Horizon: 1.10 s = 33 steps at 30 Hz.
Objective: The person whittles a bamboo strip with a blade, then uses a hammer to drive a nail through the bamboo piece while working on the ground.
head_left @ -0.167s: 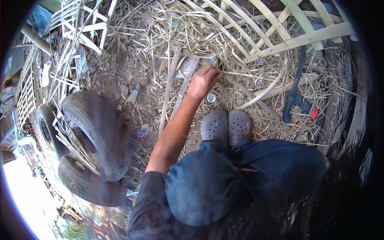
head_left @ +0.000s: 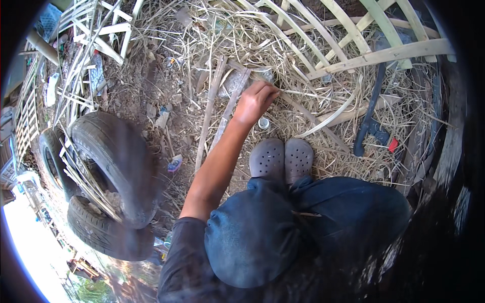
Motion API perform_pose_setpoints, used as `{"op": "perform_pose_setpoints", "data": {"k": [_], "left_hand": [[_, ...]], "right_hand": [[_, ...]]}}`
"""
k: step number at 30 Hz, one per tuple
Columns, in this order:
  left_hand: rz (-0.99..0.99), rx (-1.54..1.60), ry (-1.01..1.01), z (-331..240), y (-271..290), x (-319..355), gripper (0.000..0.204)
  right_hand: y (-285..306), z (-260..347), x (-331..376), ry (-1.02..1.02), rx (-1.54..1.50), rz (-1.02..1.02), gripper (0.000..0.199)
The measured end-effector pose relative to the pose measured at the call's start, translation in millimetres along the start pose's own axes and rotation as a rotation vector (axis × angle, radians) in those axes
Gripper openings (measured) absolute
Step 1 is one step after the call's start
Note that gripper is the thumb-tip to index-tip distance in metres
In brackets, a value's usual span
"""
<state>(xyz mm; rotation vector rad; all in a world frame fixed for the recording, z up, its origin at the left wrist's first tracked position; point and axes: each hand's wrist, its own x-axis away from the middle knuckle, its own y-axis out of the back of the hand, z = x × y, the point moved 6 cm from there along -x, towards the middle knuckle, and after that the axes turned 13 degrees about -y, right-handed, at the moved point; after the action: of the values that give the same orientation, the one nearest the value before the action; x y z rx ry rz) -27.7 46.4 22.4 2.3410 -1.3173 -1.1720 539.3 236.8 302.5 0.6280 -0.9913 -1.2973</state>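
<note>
My left hand [head_left: 256,100] reaches forward over the straw-strewn ground, fingers closed in a pinch. A flat brown bamboo strip [head_left: 310,118] and thin pale slivers meet its fingertips. What it pinches, if anything, is too small to make out. Just below the hand lies a small round white cap-like thing [head_left: 263,123]. Beside the wrist are two long flat wooden strips [head_left: 210,108], and beyond the fingers a grey stone-like block [head_left: 235,82] is partly covered. My right hand is not in view; my bent leg in dark trousers [head_left: 252,232] fills the lower middle.
Woven bamboo lattice [head_left: 376,58] arches at the upper right, with another lattice [head_left: 103,33] at the upper left. Old tyres [head_left: 108,156] stand at the left. A dark long-handled tool [head_left: 371,113] with a red tip lies right of my grey clogs [head_left: 267,157].
The whole view has shifted slightly, moving things a little to the left in the picture. My left hand keeps its pinch at nearly the same spot on the ground.
</note>
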Motion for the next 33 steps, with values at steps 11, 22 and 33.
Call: {"op": "perform_pose_setpoints", "data": {"k": [11,22,33], "left_hand": [[-0.018,-0.045,-0.032,7.5,6.2,8.1,0.012],[0.018,0.009,-0.01,11.3,2.3,10.3,0.023],[0.01,0.002,-0.021,10.9,5.1,8.6,0.019]], "right_hand": [[-275.8,260.7,19.4,0.831,0.196,0.484,0.032],[-402.2,257.3,27.9,0.741,0.125,0.617,0.028],[-409.5,239.9,29.9,0.743,0.131,0.523,0.03]]}}
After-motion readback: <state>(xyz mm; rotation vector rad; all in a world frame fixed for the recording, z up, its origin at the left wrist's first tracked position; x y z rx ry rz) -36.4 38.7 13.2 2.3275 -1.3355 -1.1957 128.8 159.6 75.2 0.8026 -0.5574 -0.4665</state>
